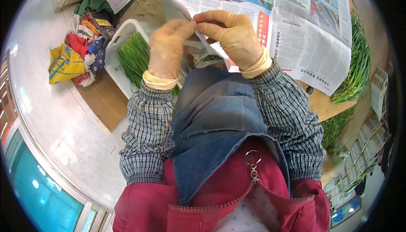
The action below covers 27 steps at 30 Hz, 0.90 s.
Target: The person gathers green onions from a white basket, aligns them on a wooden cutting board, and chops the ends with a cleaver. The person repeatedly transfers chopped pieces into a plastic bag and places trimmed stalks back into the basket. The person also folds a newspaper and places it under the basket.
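Observation:
My left hand (166, 48), in a thin yellowish glove, is closed with its fingertips pinched at the left edge of an open newspaper (306, 41). My right hand (232, 35), gloved the same way, meets it there and pinches the same edge between thumb and bent fingers. The fingertips of both hands almost touch. The newspaper lies spread over the table and covers part of a long green heap of chives (358, 58) on the right. Beneath my hands, some clear plastic shows in part.
A white plastic basket (119, 65) to the left holds cut chives (134, 56). Beyond it sit a yellow bag (65, 65) and bunched cloths (78, 41). More greens (338, 130) lie at the right, below the wooden table edge (334, 108). Newspaper sheets (355, 160) are further right.

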Each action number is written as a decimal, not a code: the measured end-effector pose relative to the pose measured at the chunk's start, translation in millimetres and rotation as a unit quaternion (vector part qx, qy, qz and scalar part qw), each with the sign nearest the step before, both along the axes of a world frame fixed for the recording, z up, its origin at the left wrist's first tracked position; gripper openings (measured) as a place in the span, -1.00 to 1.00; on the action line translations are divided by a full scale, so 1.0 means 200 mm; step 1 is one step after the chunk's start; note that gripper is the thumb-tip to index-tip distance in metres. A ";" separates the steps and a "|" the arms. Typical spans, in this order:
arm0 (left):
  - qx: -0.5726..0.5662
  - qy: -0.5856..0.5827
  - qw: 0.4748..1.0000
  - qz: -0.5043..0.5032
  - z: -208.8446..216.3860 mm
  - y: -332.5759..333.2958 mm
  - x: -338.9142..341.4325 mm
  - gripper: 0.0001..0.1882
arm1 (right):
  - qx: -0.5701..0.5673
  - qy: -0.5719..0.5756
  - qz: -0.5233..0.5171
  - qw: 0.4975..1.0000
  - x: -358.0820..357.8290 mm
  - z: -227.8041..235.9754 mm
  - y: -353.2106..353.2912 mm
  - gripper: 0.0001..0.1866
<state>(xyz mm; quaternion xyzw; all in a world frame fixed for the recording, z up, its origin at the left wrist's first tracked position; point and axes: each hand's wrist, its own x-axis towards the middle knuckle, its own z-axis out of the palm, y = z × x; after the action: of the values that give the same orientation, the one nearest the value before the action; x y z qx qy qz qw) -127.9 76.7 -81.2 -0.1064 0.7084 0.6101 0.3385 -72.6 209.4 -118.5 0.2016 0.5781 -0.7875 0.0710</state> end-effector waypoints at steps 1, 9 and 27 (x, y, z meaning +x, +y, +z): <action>0.009 -0.005 1.000 0.009 -0.04 -0.02 0.00 -0.74 | 0.002 0.012 -0.011 1.000 0.00 -0.01 -0.02 -0.73; 0.033 -0.036 0.999 0.008 -0.12 -0.05 0.01 -0.84 | -0.117 -0.043 -0.073 0.990 0.03 -0.05 -0.05 -0.61; 0.060 -0.029 0.998 0.005 -0.17 -0.04 0.04 -0.79 | -0.103 -0.075 -0.067 0.990 0.02 -0.06 -0.03 -0.59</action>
<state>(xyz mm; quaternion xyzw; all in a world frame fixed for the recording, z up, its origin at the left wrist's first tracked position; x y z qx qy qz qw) -120.8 69.2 -115.6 -0.1067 0.6597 0.6500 0.3618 -69.4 204.1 -130.1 0.2894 0.4722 -0.8286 0.0816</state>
